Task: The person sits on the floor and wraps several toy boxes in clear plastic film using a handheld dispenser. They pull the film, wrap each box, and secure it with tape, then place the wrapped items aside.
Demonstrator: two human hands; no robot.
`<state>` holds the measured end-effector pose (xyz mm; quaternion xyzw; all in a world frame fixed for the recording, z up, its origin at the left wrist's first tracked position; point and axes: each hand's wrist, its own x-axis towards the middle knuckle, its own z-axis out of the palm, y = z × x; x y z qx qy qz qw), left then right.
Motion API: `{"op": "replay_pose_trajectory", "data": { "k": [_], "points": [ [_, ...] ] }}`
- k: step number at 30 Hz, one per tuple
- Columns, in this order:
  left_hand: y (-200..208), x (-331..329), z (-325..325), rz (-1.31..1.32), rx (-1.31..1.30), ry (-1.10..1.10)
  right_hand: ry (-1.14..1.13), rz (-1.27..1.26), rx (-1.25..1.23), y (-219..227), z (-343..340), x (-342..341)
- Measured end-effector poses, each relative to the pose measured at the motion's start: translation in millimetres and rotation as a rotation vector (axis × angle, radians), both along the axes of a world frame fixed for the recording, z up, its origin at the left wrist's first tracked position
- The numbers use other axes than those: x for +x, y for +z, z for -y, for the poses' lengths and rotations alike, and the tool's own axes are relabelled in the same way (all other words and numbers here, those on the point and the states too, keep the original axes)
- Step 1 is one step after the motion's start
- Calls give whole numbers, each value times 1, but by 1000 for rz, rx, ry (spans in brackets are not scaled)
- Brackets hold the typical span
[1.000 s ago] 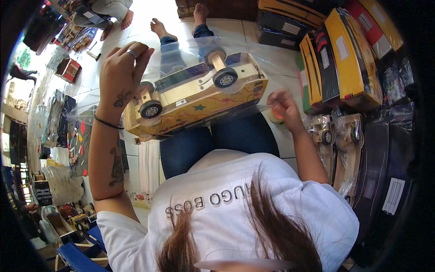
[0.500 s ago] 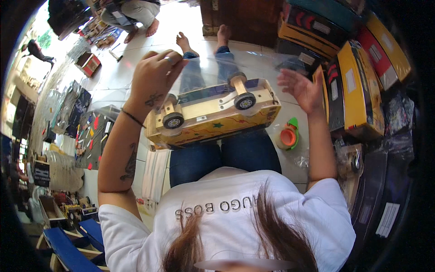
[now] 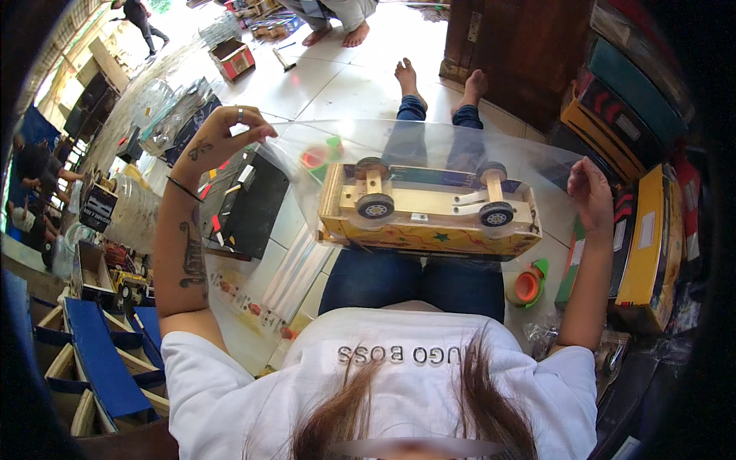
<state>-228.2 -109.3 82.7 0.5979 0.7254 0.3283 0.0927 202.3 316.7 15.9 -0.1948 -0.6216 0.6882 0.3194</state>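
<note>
A wooden toy vehicle (image 3: 429, 238) with a yellow painted side lies tipped over across my thighs, its underside and black wheels facing up. Clear plastic sheet (image 3: 337, 138) stretches above and beyond it, taut between my hands. My left hand (image 3: 222, 138), with a ring on one finger, pinches the sheet's far left corner. On the other side my right hand (image 3: 592, 195) is closed on the sheet's right edge. An orange-and-green tape dispenser (image 3: 527, 287) sits on the floor by my right thigh; a similar orange-and-green thing (image 3: 316, 159) shows through the plastic.
Boxed toys (image 3: 648, 245) wrapped in plastic are stacked at my right. A black board (image 3: 249, 207) with coloured scraps lies left. Blue wooden pieces (image 3: 107, 356) stand at lower left. A hammer (image 3: 284, 60) and another person's feet (image 3: 356, 35) are ahead, near a wooden door (image 3: 517, 61).
My right hand has gone from spread fingers to a grip on the sheet's edge. The sheet is now drawn out between both hands. The view has turned to the left.
</note>
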Motion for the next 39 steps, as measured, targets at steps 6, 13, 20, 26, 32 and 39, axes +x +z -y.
{"op": "replay_pose_trajectory", "data": {
  "k": [6,13,20,26,32,39],
  "points": [
    [12,8,8,-55,179,82,-334,-82,203,18,3,-11],
    [-57,0,20,31,310,195,-497,-59,857,153,6,-61],
    [-58,68,-112,147,446,29,-224,-4,1340,212,105,-142],
    [-54,171,-238,253,431,-133,310,73,1463,170,153,-195],
    [-86,204,-212,382,346,-78,572,313,1285,125,153,-201],
    [-125,192,-213,454,496,-63,624,362,1246,114,161,-210]
  ]
}}
